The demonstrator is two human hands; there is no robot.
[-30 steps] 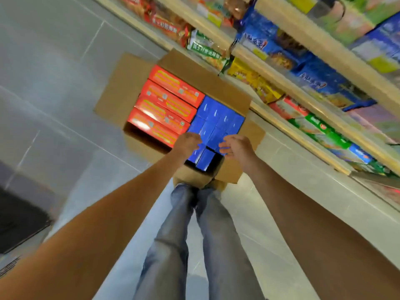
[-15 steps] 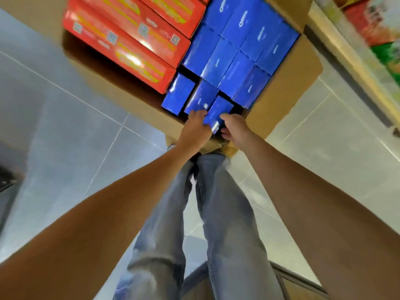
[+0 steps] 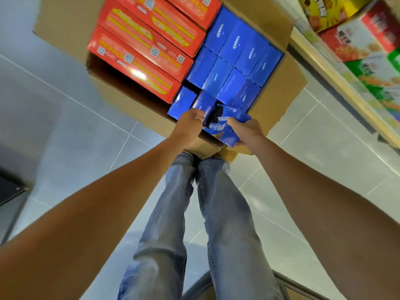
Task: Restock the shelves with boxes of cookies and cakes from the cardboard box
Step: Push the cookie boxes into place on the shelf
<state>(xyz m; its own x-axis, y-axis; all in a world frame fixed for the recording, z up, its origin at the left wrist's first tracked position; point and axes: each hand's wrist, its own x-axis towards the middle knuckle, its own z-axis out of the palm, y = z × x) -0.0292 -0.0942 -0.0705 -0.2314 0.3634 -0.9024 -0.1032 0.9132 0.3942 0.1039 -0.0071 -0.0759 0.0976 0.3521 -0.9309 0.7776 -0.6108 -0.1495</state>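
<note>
An open cardboard box (image 3: 279,100) stands on the floor ahead of my feet. Its left half holds several red boxes (image 3: 134,61) lying flat; its right half is packed with several blue cookie boxes (image 3: 236,59) standing on end. One blue cookie box (image 3: 225,124) is tilted up out of the near corner of the carton, its printed face showing. My right hand (image 3: 246,133) grips its near right end. My left hand (image 3: 190,126) closes on its left edge, fingers curled against it.
Shelves (image 3: 337,83) run along the right side, stocked with red, green and yellow snack boxes (image 3: 365,40). The floor is grey tile (image 3: 65,137). My legs in blue jeans (image 3: 194,224) are below the carton. A dark object (image 3: 8,189) sits at the far left.
The blue box at the near corner has come up out of the carton and tipped toward me, held by both hands. The camera has come closer to the carton.
</note>
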